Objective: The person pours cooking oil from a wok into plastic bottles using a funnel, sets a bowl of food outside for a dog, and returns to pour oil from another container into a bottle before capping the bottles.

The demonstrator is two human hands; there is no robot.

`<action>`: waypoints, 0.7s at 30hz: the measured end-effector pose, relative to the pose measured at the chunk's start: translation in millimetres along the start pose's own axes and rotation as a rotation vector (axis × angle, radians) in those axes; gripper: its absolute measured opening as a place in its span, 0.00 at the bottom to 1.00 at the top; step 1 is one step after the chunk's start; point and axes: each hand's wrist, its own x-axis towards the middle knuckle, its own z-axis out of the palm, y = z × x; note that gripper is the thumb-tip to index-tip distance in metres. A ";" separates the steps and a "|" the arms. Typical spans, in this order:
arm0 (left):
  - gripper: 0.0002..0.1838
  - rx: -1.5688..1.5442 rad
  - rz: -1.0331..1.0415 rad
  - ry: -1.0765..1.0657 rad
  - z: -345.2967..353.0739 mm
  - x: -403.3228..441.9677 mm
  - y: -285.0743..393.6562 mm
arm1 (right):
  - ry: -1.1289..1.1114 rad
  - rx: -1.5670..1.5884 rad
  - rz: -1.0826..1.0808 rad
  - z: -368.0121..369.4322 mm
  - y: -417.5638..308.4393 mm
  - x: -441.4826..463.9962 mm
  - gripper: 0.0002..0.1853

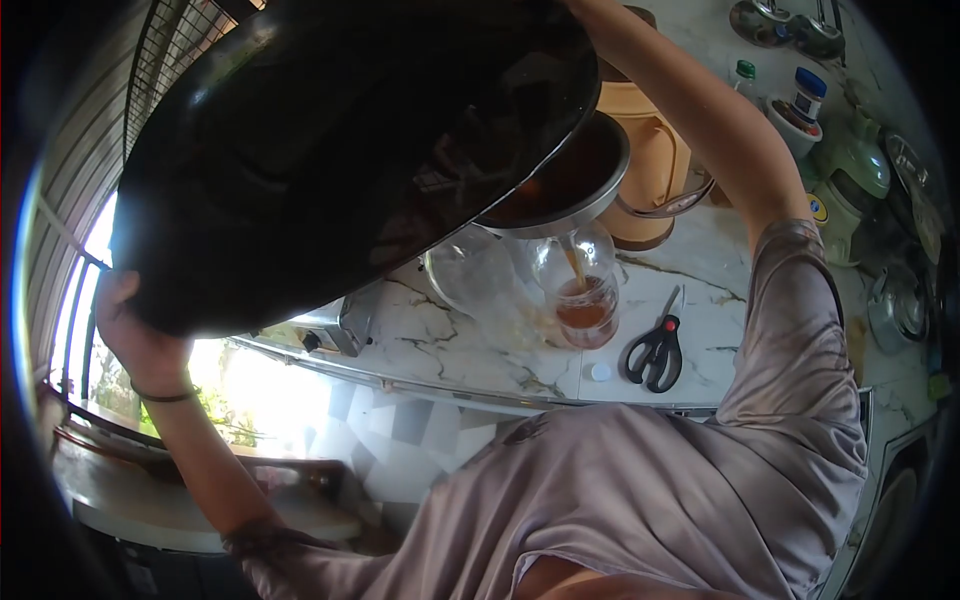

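My left hand grips the lower left rim of a large black wok, which is lifted and tilted. My right arm reaches up to the wok's far side, and that hand is cut off by the frame's top edge. Under the wok's right edge, a wide metal funnel holds dark brown liquid. From it a thin brown stream falls into a clear glass bottle, where some brown liquid has collected. Another clear glass vessel stands left of that bottle.
Black-handled scissors and a white cap lie near the marble counter's front edge. A tan container stands behind the funnel. At right are a green glass jug and a blue-lidded jar. A stove sits at left.
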 end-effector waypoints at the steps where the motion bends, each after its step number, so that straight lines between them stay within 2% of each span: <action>1: 0.24 0.007 0.001 -0.031 3.5 0.8 -0.1 | 0.007 0.127 -0.080 2.2 1.8 -6.5 0.07; 2: 0.24 0.008 0.007 -0.060 6.1 -1.0 -1.1 | 0.012 0.248 -0.162 3.8 0.5 -14.8 0.07; 6: 0.24 0.011 0.007 -0.023 0.1 -0.1 1.8 | 0.102 0.220 -0.293 1.9 3.5 -10.7 0.07; 8: 0.23 0.016 0.012 0.034 -2.1 -0.7 2.9 | -0.046 -0.046 -0.154 -9.4 13.5 25.3 0.07; 9: 0.23 0.014 0.014 0.032 -0.5 -1.1 2.4 | -0.044 -0.048 -0.155 -9.2 11.5 21.4 0.07; 14: 0.23 0.022 0.014 0.026 5.7 -1.4 2.1 | -0.159 0.382 -0.088 2.0 7.8 0.7 0.07; 18: 0.25 0.032 -0.005 0.097 8.0 -2.9 4.7 | -0.044 0.281 -0.038 4.4 1.0 -6.2 0.08; 20: 0.25 0.037 -0.008 0.086 10.3 -3.0 4.4 | -0.148 0.081 -0.274 5.1 1.3 -17.8 0.09; 21: 0.25 0.037 -0.009 0.086 9.9 -2.8 5.2 | -0.147 0.081 -0.273 6.6 0.1 -22.6 0.09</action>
